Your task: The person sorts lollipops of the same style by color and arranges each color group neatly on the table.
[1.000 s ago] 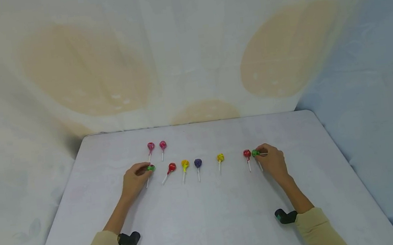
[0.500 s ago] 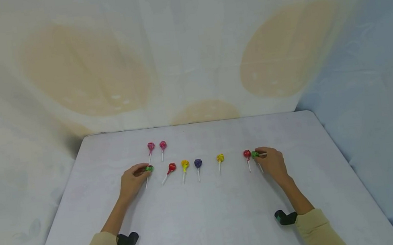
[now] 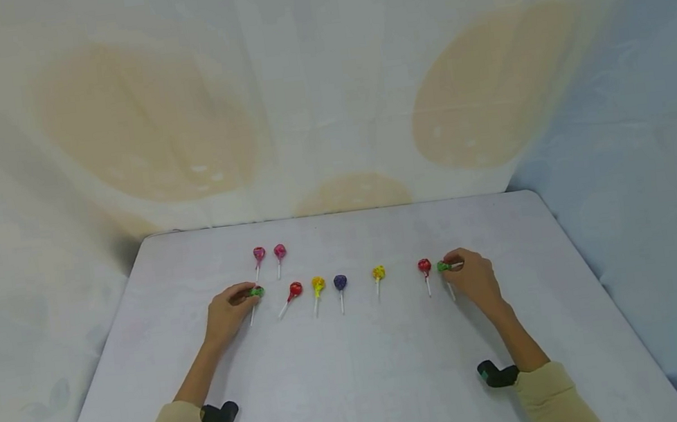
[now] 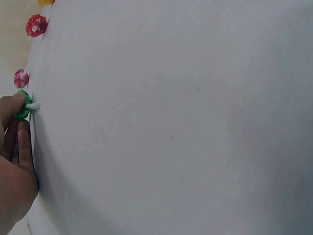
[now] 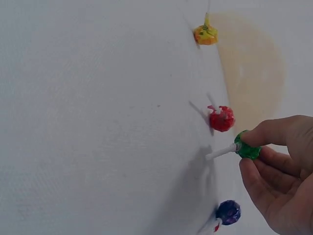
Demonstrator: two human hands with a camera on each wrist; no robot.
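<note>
The left hand (image 3: 227,312) pinches a green lollipop (image 3: 256,291) at the left end of the row on the white bench (image 3: 357,376) — a small round green head on a thin white stick. The right hand (image 3: 474,277) pinches another green lollipop (image 3: 442,267) at the right end, just beside a red lollipop (image 3: 424,266). Between them lie red, yellow and purple ones — two pink ones sit farther back.

Both arms stretch forward over the table, forearms angled inward. The left hand (image 3: 227,312) lies low, fingers curled in a pinch; the right hand (image 3: 474,278) pinches likewise.
</note>
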